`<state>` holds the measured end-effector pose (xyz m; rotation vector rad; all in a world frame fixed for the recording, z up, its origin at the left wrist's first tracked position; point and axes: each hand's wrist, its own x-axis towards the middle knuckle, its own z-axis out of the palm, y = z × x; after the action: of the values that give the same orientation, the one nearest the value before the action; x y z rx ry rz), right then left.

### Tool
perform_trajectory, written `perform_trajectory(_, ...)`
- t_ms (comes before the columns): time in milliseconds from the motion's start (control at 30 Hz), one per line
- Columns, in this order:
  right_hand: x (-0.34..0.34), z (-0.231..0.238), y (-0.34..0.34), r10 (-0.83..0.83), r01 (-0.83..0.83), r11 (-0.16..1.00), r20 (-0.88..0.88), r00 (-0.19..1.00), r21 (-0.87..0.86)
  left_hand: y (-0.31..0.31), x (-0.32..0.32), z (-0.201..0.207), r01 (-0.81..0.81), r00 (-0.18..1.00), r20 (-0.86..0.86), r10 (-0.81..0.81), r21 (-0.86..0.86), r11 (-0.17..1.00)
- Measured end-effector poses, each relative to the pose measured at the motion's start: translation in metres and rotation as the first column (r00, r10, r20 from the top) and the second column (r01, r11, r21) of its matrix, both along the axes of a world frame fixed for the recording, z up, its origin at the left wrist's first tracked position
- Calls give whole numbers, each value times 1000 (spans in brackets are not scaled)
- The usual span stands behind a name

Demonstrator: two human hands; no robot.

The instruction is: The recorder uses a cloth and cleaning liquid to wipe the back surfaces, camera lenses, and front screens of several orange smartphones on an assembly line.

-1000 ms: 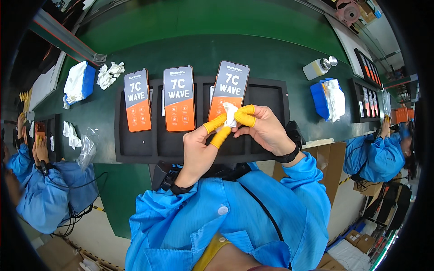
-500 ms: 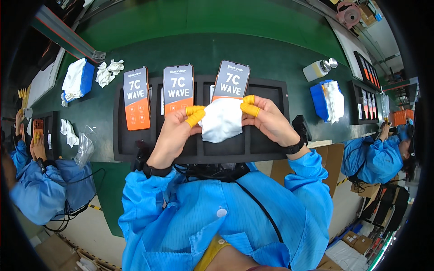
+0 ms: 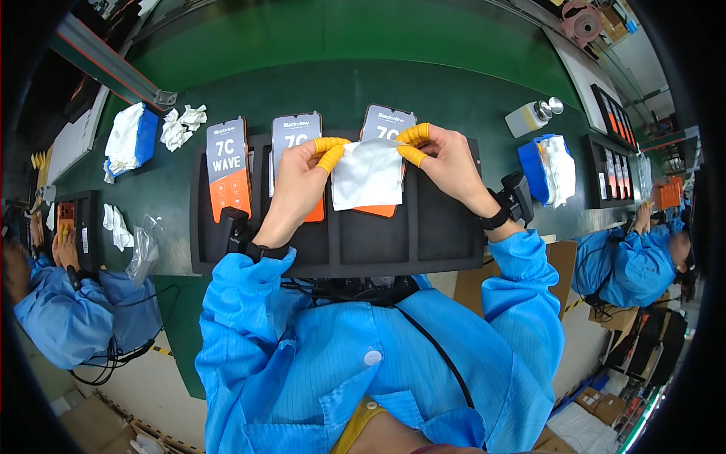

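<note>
My left hand point(image 3: 297, 181) pinches the upper left corner of a white cloth point(image 3: 368, 178), and my right hand point(image 3: 454, 170) pinches its upper right corner. Yellow finger cots cover the thumb and forefinger of each hand. The cloth hangs spread over a phone point(image 3: 387, 119) with a grey and orange film; only its top and a strip of its lower end show. A second such phone point(image 3: 296, 130) is partly behind my left hand. Farther left, a third phone point(image 3: 228, 174) lies in full view. All three rest on a black compartmented tray point(image 3: 370, 244).
Blue bins of white cloths stand at left point(image 3: 147, 136) and right point(image 3: 533, 172). Crumpled cloths point(image 3: 178, 129) and a clear plastic bag point(image 3: 144, 250) lie on the left. A pump bottle point(image 3: 529, 119) is at the back right. Co-workers sit at left point(image 3: 83, 321) and right point(image 3: 631, 265).
Both hands have moved forward, away from me, with the cloth. It now hangs flatter and squarer, higher over the right phone, whose lower orange end has come into view.
</note>
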<state>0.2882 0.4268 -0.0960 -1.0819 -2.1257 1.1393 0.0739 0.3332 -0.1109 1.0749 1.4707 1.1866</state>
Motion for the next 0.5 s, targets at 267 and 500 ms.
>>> perform_trajectory(267, 3, -3, 5, -83, 24, 982, -317, 945, -185, 5, -6, 1, -114, 968, 203, 145, -157, 981)
perform_trajectory(500, 8, 20, 1, 55, -64, 998, -273, 960, -22, -12, -13, 0, -215, 964, -131, 233, 137, 967)
